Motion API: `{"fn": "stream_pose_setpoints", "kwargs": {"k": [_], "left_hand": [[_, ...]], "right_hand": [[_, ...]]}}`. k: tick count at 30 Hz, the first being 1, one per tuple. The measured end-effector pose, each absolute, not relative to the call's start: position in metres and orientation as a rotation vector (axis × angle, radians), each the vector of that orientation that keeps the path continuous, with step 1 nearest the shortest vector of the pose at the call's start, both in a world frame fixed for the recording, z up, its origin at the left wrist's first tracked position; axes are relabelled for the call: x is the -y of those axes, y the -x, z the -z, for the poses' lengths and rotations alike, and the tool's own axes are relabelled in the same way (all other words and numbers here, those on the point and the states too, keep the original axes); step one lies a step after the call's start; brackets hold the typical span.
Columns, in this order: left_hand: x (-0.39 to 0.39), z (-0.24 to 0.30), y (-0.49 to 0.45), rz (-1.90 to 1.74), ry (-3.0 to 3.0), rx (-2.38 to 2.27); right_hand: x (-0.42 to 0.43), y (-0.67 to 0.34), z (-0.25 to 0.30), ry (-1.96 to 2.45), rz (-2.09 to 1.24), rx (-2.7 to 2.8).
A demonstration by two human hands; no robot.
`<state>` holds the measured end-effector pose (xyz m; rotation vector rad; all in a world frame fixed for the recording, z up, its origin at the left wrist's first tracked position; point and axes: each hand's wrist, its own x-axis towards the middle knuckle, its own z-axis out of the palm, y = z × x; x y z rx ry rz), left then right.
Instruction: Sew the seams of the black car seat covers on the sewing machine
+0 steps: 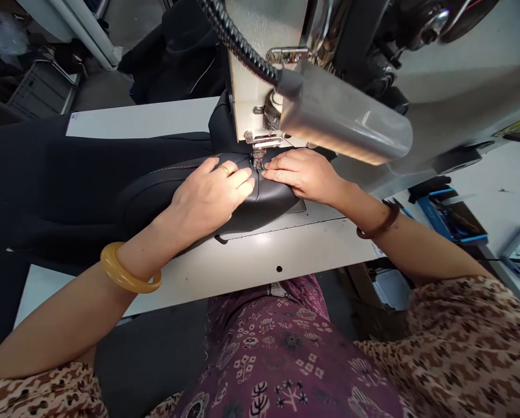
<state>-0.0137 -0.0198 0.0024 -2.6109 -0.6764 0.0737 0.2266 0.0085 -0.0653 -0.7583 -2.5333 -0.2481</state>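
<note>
A black leather-like cover (234, 218) with stitched seams lies under the needle and presser foot (257, 158) of a sewing machine (253, 75). My left hand (210, 194), with a ring and a yellow bangle, presses its bent fingers onto the cover just left of the foot. Close on the foot's right side, my right hand (306, 173) holds the cover with its fingers together. A short seam runs toward me from the foot between both hands. The undersides of my fingers are hidden.
A lamp (347, 119) on a flexible neck (242, 43) hangs over the right hand. More black material (68, 186) spreads left over the white table (251, 261). A blue box (454, 215) stands at right. A grey crate (42, 87) is at far left.
</note>
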Motion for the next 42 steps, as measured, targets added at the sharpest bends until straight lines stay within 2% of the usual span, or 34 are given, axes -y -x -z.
{"fn": "stream_pose_setpoints", "kwargs": {"k": [5,13,23,32,42], "left_hand": [[0.021,0.006,0.017,0.087,2.691,0.569],[0.022,-0.001,0.011,-0.057,2.692,0.666],[0.020,0.007,0.011,0.094,2.687,0.720],[0.022,0.010,0.012,0.079,2.682,0.636],[0.015,0.019,0.016,0.195,2.757,0.555]], "right_hand": [[-0.002,-0.230,0.067,0.745,0.206,2.555],[-0.002,-0.232,0.067,0.779,0.109,2.547],[-0.012,-0.235,0.069,0.835,0.013,2.492],[-0.001,-0.233,0.069,0.830,0.177,2.493],[-0.005,-0.232,0.075,0.716,0.062,2.404]]}}
